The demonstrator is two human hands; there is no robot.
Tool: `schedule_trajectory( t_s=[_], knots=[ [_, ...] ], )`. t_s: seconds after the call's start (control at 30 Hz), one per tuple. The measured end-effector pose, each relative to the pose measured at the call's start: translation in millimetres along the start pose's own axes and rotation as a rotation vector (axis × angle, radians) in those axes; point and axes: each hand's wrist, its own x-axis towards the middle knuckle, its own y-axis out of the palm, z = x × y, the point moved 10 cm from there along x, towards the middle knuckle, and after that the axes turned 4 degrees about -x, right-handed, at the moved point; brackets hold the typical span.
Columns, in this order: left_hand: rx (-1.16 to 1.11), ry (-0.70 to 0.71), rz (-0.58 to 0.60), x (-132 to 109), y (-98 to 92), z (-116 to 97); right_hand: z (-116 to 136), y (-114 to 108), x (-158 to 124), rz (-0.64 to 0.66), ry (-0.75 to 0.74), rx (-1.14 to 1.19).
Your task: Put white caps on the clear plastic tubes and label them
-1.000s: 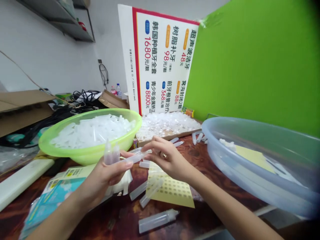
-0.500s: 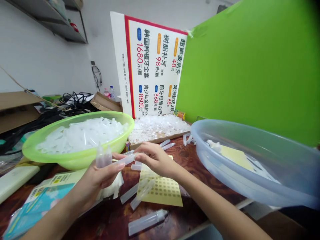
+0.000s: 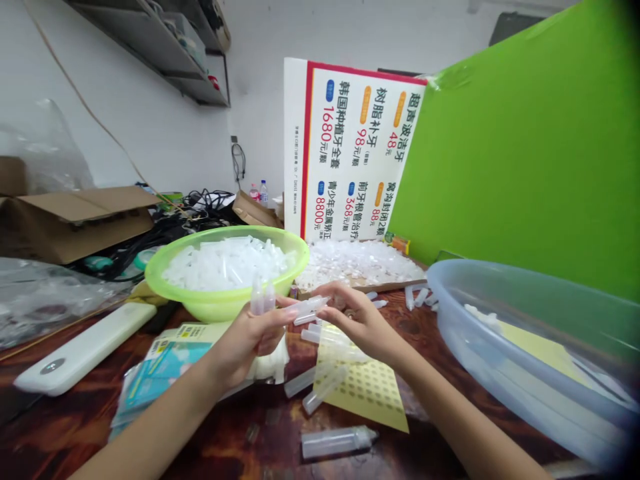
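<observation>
My left hand (image 3: pixel 247 340) is closed around several translucent plastic tubes. Two upright tubes (image 3: pixel 263 298) stick up from behind its fingers, while a plastic tube (image 3: pixel 309 308) lies level under its thumb, pointing right. My right hand (image 3: pixel 357 320) has its thumb and fingers closed about the tip of that level tube; the exact contact is partly hidden. Below the hands, more loose tubes (image 3: pixel 325 388) rest on a yellow sheet of small round stickers (image 3: pixel 375 387). Nearer me, a single tube with a pointed nozzle (image 3: pixel 337 442) lies on the dark wood-patterned table (image 3: pixel 225 440).
A green basin (image 3: pixel 223 305) heaped with tubes stands behind my left hand. Small white pieces (image 3: pixel 357 262) fill a shallow carton at the back. On the right is a blue basin (image 3: pixel 465 320); blue packets (image 3: pixel 165 370) and a white bar-shaped device (image 3: pixel 85 347) lie left.
The view has swung left, so everything sits further right and more of the table's left side shows. Both hands stay together at the level tube, with little other movement.
</observation>
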Motion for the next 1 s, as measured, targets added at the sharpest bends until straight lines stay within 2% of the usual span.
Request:
schedule_trajectory(
  t_s=[0.17,0.4,0.57,0.73,0.9,1.0],
  knots=[
    [0.04,-0.024,0.003,-4,-3.5,2,14,-1,-6,-0.001,-0.11,-0.047],
    [-0.091,-0.107,0.059,-7,2.6,11,31,-3,-11,-0.077,-0.285,-0.194],
    [-0.024,-0.026,0.07,-7,7.6,2,30,0,-10,-0.064,-0.276,-0.22],
    [-0.045,-0.019,0.061,-7,6.2,2,44,-5,-15,-0.12,-0.371,-0.312],
    [0.068,0.027,0.177,-10,15.4,-1,35,1,-12,-0.078,-0.295,-0.266],
    [0.155,0.078,0.168,-10,15.1,-5,30,-1,-12,-0.071,-0.266,-0.215]
  ],
)
